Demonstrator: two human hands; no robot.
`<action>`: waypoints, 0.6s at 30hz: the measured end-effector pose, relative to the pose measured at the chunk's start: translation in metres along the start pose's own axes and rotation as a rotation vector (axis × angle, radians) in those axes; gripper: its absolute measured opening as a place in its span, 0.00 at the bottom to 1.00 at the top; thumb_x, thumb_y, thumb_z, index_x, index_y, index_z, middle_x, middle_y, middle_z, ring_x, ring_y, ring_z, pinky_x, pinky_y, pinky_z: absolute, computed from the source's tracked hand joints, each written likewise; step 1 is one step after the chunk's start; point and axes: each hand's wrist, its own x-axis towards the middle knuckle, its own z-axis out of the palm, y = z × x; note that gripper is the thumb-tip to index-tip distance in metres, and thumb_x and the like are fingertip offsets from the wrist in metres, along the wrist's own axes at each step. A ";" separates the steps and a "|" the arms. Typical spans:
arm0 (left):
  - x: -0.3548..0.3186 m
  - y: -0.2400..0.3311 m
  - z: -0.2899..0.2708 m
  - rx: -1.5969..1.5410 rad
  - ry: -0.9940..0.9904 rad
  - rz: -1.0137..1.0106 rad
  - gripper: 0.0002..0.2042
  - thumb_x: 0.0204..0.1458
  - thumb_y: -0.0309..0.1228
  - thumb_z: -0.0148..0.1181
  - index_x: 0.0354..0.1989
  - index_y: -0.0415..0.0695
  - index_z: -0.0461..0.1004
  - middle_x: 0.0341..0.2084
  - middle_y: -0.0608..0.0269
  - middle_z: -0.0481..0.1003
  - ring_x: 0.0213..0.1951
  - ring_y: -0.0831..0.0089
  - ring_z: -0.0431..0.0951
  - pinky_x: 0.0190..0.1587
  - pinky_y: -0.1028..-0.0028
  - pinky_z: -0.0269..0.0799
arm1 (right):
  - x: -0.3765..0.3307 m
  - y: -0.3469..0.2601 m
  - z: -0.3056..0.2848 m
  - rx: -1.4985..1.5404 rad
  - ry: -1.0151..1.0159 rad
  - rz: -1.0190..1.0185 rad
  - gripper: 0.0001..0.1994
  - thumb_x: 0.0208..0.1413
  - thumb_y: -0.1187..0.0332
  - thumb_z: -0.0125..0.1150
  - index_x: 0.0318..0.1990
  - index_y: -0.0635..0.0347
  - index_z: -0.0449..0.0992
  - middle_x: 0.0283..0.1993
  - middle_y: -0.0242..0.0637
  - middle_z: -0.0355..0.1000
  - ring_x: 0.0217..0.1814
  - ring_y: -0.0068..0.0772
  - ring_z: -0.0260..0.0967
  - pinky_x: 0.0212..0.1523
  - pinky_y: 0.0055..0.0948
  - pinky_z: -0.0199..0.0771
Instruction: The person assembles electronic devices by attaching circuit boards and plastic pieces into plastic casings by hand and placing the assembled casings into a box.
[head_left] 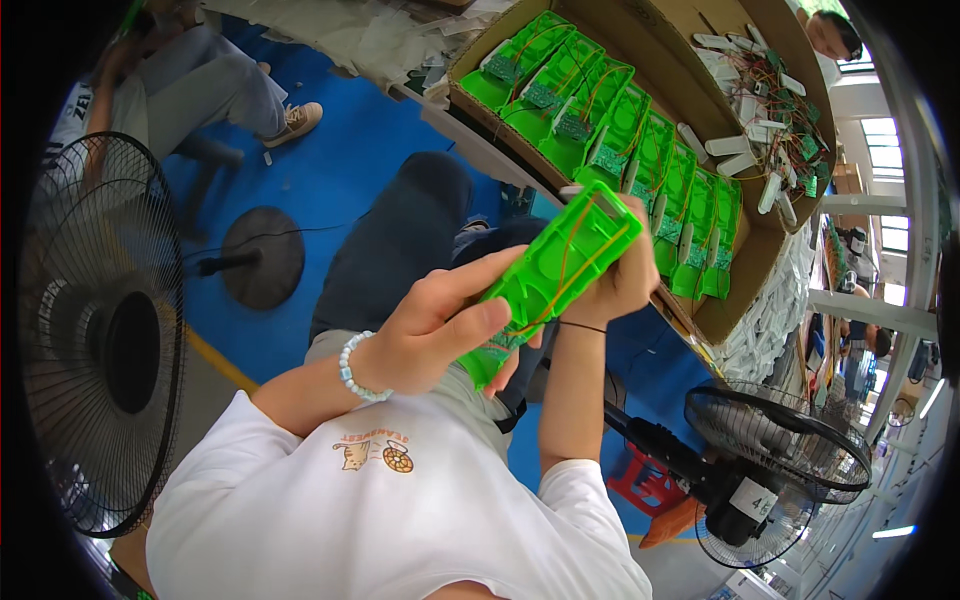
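Note:
Over my lap, a bright green plastic housing (555, 265) lies tilted, its far end up and to the right. Thin orange-yellow wires run along its open inside, down to a small green circuit board (492, 348) at the near end. My left hand (435, 325) is closed on the near half, thumb across the rim by the board and other fingers underneath. Behind the far right end, my right hand (628, 270) is curled closed against the housing; its fingertips are mostly hidden. A small pale tip shows beside the far end, too little to name.
A cardboard box (760, 262) ahead right holds several similar wired green housings (610, 150). White parts with wires and boards (765, 140) are heaped beside them. Fans stand at left (125, 340) and lower right (775, 440). A red stool (645, 483) is near the right fan. Another person sits far left.

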 end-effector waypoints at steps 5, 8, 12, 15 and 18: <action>0.005 -0.011 -0.020 0.165 0.177 -0.119 0.21 0.65 0.37 0.39 0.59 0.32 0.57 0.33 0.51 0.73 0.20 0.68 0.76 0.24 0.74 0.73 | -0.048 -0.006 0.009 0.708 -0.083 0.896 0.14 0.56 0.74 0.61 0.48 0.72 0.72 0.42 0.40 0.75 0.39 0.28 0.73 0.39 0.23 0.73; 0.011 -0.019 -0.030 0.245 0.198 -0.131 0.16 0.66 0.35 0.38 0.53 0.35 0.61 0.30 0.55 0.73 0.21 0.70 0.76 0.27 0.75 0.73 | -0.046 -0.013 -0.001 0.911 -0.117 1.040 0.16 0.56 0.77 0.58 0.51 0.74 0.70 0.45 0.43 0.74 0.42 0.30 0.73 0.42 0.25 0.73; 0.018 -0.023 -0.029 0.324 0.207 -0.026 0.14 0.65 0.35 0.41 0.48 0.36 0.63 0.26 0.60 0.73 0.20 0.75 0.76 0.25 0.78 0.71 | -0.027 -0.020 -0.013 1.157 -0.063 1.107 0.15 0.54 0.83 0.55 0.51 0.76 0.70 0.43 0.41 0.74 0.41 0.30 0.72 0.42 0.24 0.71; 0.020 -0.029 -0.028 0.467 0.208 0.044 0.11 0.65 0.32 0.42 0.47 0.36 0.63 0.25 0.60 0.73 0.21 0.75 0.76 0.25 0.77 0.70 | -0.019 -0.025 -0.012 0.979 -0.097 1.138 0.13 0.53 0.82 0.59 0.47 0.75 0.72 0.39 0.39 0.74 0.39 0.25 0.71 0.40 0.24 0.72; 0.019 -0.043 -0.031 0.509 0.232 0.108 0.09 0.65 0.31 0.42 0.42 0.37 0.62 0.23 0.60 0.72 0.21 0.77 0.75 0.25 0.77 0.70 | -0.015 -0.027 0.001 0.910 -0.003 1.101 0.15 0.53 0.81 0.61 0.48 0.73 0.71 0.39 0.38 0.75 0.37 0.24 0.72 0.37 0.22 0.73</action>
